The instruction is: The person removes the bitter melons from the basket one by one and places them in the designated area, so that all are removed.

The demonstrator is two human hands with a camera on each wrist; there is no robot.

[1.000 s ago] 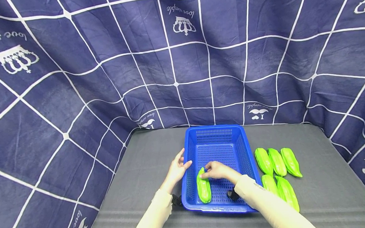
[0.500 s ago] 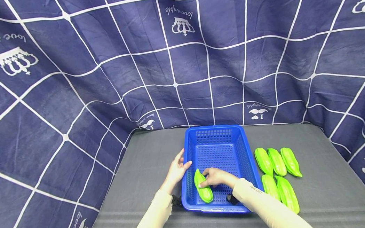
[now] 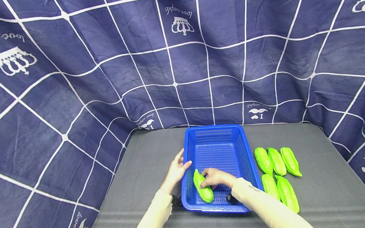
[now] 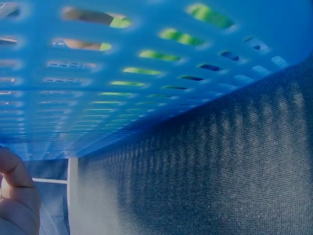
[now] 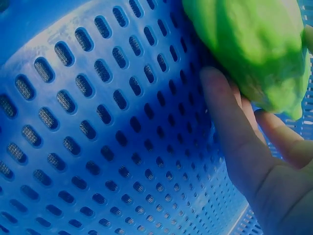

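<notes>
Inside the blue perforated basket [image 3: 225, 153], a long, glossy, bright-green ridged vegetable [image 3: 203, 191] lies near the front left, with its pointed tip slanting towards the left wall. My right hand [image 3: 217, 177] holds it from the right, thumb across its upper side. In the right wrist view the fingers [image 5: 239, 142] are beside the vegetable's end [image 5: 254, 49], close to the basket wall; its far side is hidden. At the basket's left rim, my left hand [image 3: 176, 170] holds the edge, thumb over the rim and fingers outside. The left wrist view shows only part of that hand [image 4: 17, 196].
Several similar green vegetables [image 3: 276, 162] lie on the grey tabletop [image 3: 153, 147] right of the basket, in two rows. A dark blue cloth with white lines [image 3: 192, 64] hangs behind and around the table. The right forearm crosses the basket's front right edge.
The green vegetable has turned from nearly straight to slanting, its tip shifting left. My right hand has moved slightly with it, its thumb now further down the vegetable. The left hand stays put.
</notes>
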